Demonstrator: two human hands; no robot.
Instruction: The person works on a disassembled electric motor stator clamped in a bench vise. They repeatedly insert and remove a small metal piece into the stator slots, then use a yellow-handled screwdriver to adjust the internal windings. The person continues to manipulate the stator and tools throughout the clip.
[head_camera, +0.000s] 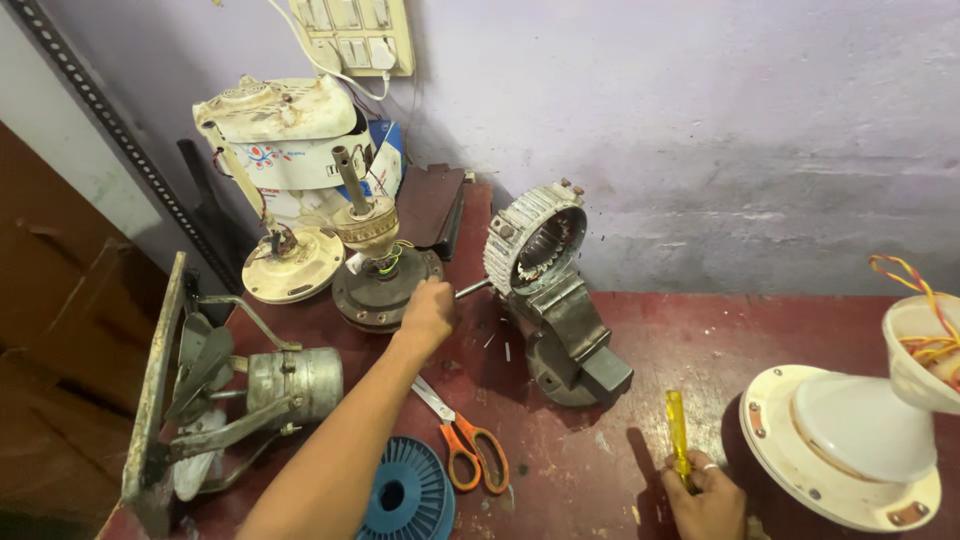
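While your left hand (430, 312) clamps the vise handle (472, 289), turn steadily; right hand (705, 492) grips the screwdriver (677, 432).

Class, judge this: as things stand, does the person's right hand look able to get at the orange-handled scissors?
Probably yes. The right hand rests on the table holding a yellow screwdriver, and only bare tabletop separates it from the scissors. It would likely need to set the screwdriver down first.

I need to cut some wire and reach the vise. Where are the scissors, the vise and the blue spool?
scissors (470, 447), head view, orange handles.
vise (572, 330), head view, jaw body.
blue spool (410, 495), head view, top flange.
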